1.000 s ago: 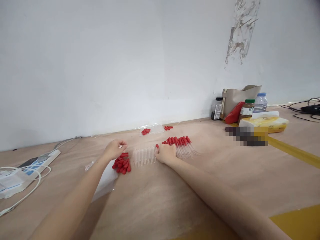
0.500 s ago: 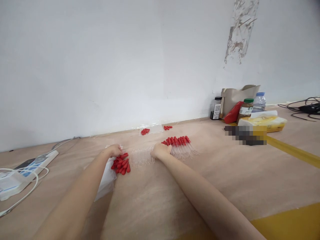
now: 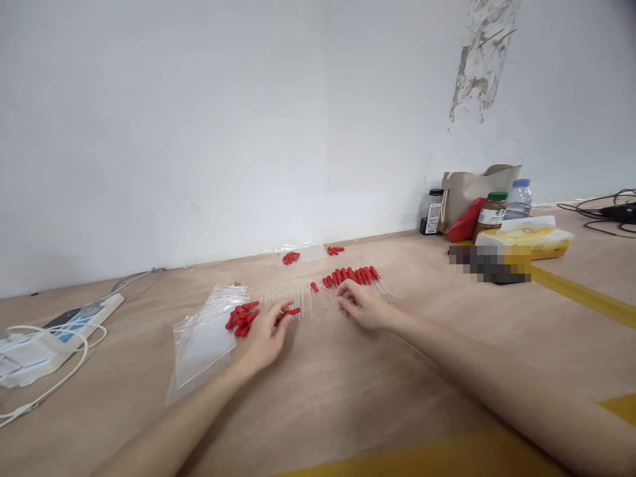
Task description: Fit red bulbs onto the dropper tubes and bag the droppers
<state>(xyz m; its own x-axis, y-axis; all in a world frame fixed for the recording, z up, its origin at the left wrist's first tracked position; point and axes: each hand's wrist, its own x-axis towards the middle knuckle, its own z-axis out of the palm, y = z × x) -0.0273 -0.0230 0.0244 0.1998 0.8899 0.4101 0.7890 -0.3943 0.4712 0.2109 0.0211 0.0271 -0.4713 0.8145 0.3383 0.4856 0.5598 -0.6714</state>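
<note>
My left hand (image 3: 268, 331) pinches a red rubber bulb (image 3: 292, 311) between thumb and fingers, just over the left row of thin clear tubes (image 3: 283, 296). A heap of red bulbs (image 3: 242, 320) lies to its left, partly on clear plastic bags (image 3: 206, 338). My right hand (image 3: 362, 305) has its fingers bent together around what looks like a thin clear tube (image 3: 330, 290); its fingertips partly hide the grip. Behind that hand lies a row of red-bulbed droppers (image 3: 355, 275). One single dropper (image 3: 314, 287) rests between the two rows.
Small bags with red bulbs (image 3: 291, 258) lie by the wall. At right stand a beige bag (image 3: 460, 199), a green-lidded jar (image 3: 491, 215), bottles and a tissue pack (image 3: 527, 242). A power strip (image 3: 64, 338) with white cables is at left.
My left hand has moved right from the heap, bringing a red bulb over the tubes. My right hand has shifted right, and a dropper now shows between the rows.
</note>
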